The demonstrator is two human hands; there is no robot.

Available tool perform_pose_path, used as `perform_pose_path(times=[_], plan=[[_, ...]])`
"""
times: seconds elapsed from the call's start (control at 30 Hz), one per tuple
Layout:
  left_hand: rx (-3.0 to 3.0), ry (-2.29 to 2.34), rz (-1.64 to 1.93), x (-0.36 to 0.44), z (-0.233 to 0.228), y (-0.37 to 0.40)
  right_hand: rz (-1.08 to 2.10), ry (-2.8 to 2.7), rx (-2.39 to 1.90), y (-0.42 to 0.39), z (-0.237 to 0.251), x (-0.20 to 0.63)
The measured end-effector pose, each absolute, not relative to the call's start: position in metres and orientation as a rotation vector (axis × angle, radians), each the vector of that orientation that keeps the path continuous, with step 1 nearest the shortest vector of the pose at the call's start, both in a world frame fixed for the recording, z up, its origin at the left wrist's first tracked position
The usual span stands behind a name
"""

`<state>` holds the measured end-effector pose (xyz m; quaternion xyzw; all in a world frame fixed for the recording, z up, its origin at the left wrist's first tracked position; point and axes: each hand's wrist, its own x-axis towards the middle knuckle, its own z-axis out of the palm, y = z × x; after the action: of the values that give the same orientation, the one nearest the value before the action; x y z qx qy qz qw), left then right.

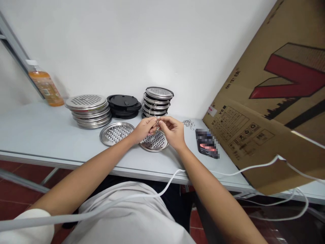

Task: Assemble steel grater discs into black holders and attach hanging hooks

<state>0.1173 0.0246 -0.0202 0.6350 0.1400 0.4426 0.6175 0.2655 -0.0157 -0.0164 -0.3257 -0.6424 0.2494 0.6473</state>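
My left hand (146, 129) and my right hand (174, 131) meet fingertip to fingertip above the table, both closed in a pinch. Between them is a small metal wire hook (157, 122), mostly covered by the fingers. Just below my hands lies a round metal grater plate (154, 142), partly hidden by them. Another grater plate (116, 133) rests flat to the left, near my left wrist. Behind my hands stands a stack of black-rimmed grater discs (158, 96), with wire hooks hanging at its front. A loose pile of wire hooks (188, 124) lies to the right.
A tall stack of grater plates (87, 110) and black plastic discs (124, 105) stand at the back left. An orange bottle (47, 86) is beyond them. A blurred dark object (207, 144) and a large cardboard box (274, 101) are right. A white cable (142, 196) crosses in front.
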Motion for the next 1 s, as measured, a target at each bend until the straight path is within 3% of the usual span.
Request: perform_pose_path(times=[0.6,1.0], plan=[[1.280,0.372,0.991,0.120,-0.019,0.016,0.561,-1.494,-0.824,-0.017,-0.019,0.264],[1.238,0.351,0.918,0.116,-0.022,0.018,0.345,-1.650,-0.890,-0.013,-0.029,0.272]])
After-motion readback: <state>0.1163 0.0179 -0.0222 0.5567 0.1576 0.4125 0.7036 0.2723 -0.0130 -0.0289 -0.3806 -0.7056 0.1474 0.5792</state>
